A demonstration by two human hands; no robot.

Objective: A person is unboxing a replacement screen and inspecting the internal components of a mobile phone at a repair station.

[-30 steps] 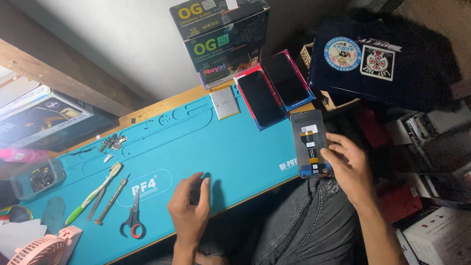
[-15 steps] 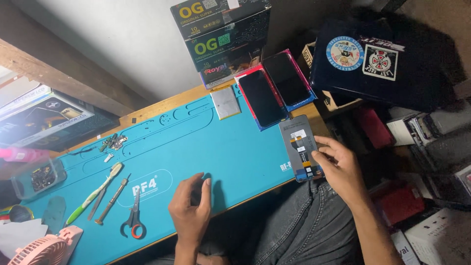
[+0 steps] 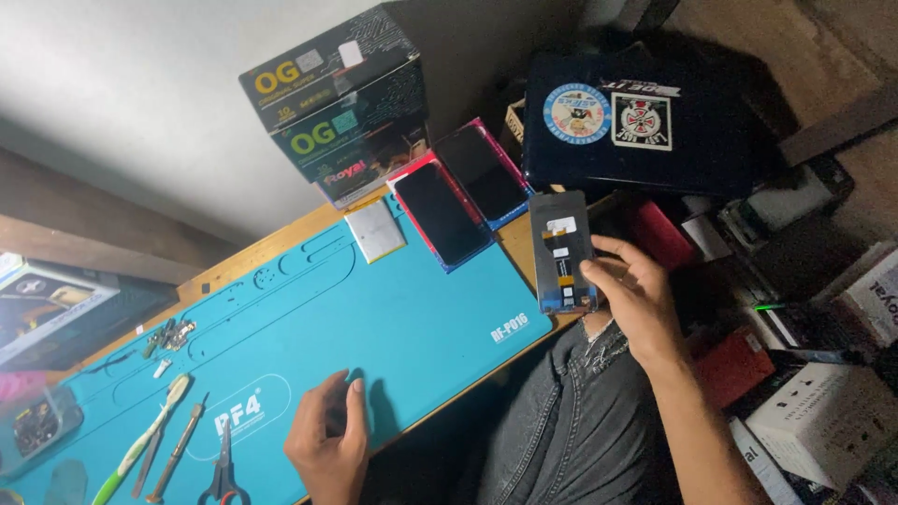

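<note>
your right hand has its grip closed on a phone display panel, fingers wrapped along the panel's right edge and lower end, with its back side facing up so the dark rear and flex parts show. the panel sits over the right end of the worktop, just past the edge of the blue repair mat and just beside two phones lying side by side in red and blue cases. your left hand rests flat on the mat near its front edge, fingers loosely spread, grip open and holding nothing. to its left on the mat lie scissors, a green-handled brush and a screwdriver. a silver battery lies at the mat's far edge, in front of stacked dark boxes. a dark case with round and square stickers stands behind the panel.
</note>
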